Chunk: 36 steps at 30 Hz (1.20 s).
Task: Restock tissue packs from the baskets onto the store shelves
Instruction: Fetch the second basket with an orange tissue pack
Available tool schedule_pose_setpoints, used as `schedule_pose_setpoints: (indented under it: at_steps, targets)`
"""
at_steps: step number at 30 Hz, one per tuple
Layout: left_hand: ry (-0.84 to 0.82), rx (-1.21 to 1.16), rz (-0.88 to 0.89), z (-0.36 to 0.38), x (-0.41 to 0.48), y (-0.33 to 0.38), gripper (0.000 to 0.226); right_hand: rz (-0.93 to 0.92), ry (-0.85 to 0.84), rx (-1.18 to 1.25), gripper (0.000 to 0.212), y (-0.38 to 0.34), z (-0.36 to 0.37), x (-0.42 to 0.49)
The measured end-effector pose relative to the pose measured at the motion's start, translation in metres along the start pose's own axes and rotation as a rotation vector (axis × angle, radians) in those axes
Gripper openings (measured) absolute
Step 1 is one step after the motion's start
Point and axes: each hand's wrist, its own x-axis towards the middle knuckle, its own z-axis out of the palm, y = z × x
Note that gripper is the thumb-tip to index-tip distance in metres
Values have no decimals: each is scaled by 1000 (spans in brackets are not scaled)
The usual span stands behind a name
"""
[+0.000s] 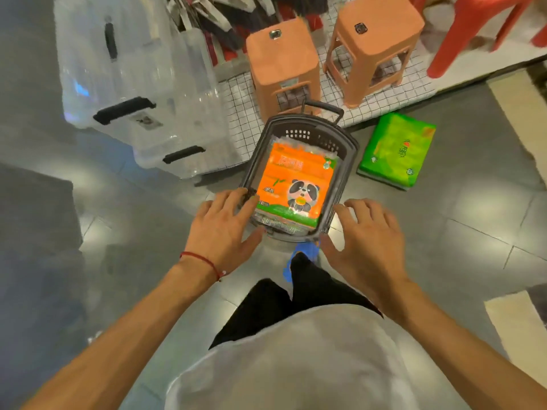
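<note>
A dark grey shopping basket (346,143) stands on the tiled floor in front of me. Inside it lies an orange tissue pack (293,179) with a panda picture, face up. My left hand (225,223) reaches down over the basket's near left corner, fingers spread, fingertips at the rim and the pack's edge. My right hand (364,232) hovers with spread fingers at the basket's near right corner. Neither hand holds anything. A green tissue pack (396,152) lies flat on the floor just right of the basket.
Two orange plastic stools (284,63) and a red stool (473,31) stand on a low white grid-patterned platform (239,113) behind the basket. Stacked clear storage bins (142,84) with black handles sit at the left. A dark block (35,208) is at far left.
</note>
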Motion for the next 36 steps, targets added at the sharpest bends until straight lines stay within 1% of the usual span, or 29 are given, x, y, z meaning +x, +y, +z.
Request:
schedule_pose_setpoints:
  at_steps: [2,6,10,14,17,19,21,24,27,29,32,33,36]
  targets:
    - [6,9,28,-7,27,-10,60,32,-14,0,54,4,2,23]
    - [-5,-3,51,-15,72,-22,57,57,2,-27,44,13,2,60]
    - [-11,-43,98,-5,112,-40,55,106,27,-55,41,19,18,81]
    - [-63,-91,118,24,155,-66,58,219,7,-26,43,21,50,94]
    - [-89,-122,170,58,195,-87,53,351,33,93,46,24,85,107]
    - [-107,-140,174,85,219,-102,52,415,15,166,47,27,113,117]
    - [-152,-176,130,116,240,-115,56,486,-53,202,48,35,144,129]
    - [-237,-296,-42,174,272,-126,55,605,-139,277,51,49,200,144]
    - [-288,-420,-198,237,303,-134,63,691,-162,349,56,68,259,152]
    - [-304,-487,-264,276,321,-141,70,762,-150,434,60,79,297,157]
    - [-316,-568,-276,323,342,-150,74,939,-128,649,58,94,349,163]
    - [-323,-586,-269,336,347,-152,75,947,-113,678,58,100,364,164]
    - [-305,-621,-236,364,356,-159,77,844,-89,699,65,111,397,165]
